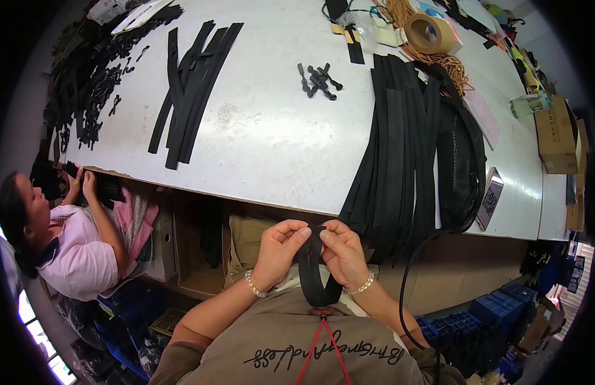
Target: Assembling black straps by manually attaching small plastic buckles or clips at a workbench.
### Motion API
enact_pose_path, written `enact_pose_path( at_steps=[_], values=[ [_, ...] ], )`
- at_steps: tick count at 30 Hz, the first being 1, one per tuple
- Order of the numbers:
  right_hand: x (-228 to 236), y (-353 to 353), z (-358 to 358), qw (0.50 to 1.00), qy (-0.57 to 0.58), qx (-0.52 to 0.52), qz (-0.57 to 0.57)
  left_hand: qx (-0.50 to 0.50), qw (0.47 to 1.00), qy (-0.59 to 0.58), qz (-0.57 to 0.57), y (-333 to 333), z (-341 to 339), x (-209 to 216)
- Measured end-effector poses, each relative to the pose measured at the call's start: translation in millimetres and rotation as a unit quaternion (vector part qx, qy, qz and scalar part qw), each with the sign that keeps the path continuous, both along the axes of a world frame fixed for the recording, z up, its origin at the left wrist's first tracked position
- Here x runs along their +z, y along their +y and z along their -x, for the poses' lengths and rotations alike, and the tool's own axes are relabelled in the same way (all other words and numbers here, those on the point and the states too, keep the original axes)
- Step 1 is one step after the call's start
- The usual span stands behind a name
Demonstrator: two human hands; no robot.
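Pinching the top of a black zipper strip (317, 269) between both grips, I have my left hand (279, 247) and right hand (344, 253) clenched on it at chest height, just short of the table (265, 141) edge. It feels light, limp and slightly slick, so holding near the end suits it. Beyond my right grip a strip pile (400, 154) overhangs the edge; open tabletop lies ahead.

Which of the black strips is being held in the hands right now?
The looped strip below the table edge, pinched at its top between left hand and right hand. The big pile and the small bundle lie untouched on the table.
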State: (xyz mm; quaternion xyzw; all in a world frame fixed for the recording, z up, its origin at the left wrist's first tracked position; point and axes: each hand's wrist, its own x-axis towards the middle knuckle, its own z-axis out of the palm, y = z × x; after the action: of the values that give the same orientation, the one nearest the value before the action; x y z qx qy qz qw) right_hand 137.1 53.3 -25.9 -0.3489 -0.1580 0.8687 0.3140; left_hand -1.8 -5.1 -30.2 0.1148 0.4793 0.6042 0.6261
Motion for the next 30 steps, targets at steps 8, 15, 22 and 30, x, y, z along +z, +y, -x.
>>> enact_pose_path(
  at_steps=[8, 15, 22, 30],
  values=[
    [-0.8, -1.1, -0.7, 1.0, 0.003, -0.003, 0.005, -0.007, 1.0, -0.024, 0.005, -0.4, -0.4, -0.4],
    [-0.4, 0.3, -1.2, 1.0, 0.001, -0.005, 0.01, -0.008, 0.999, -0.036, 0.006, 1.5, -0.9, -0.4],
    [27.2, 10.8, 0.6, 0.959, -0.147, 0.052, -0.235, -0.097, 0.992, 0.064, -0.056, 26.8, 22.0, 41.5],
    [92.3, 48.0, 23.6, 0.897, -0.113, 0.005, -0.428, -0.101, 0.959, 0.203, -0.172, 77.7, 42.1, 113.1]
  ],
)
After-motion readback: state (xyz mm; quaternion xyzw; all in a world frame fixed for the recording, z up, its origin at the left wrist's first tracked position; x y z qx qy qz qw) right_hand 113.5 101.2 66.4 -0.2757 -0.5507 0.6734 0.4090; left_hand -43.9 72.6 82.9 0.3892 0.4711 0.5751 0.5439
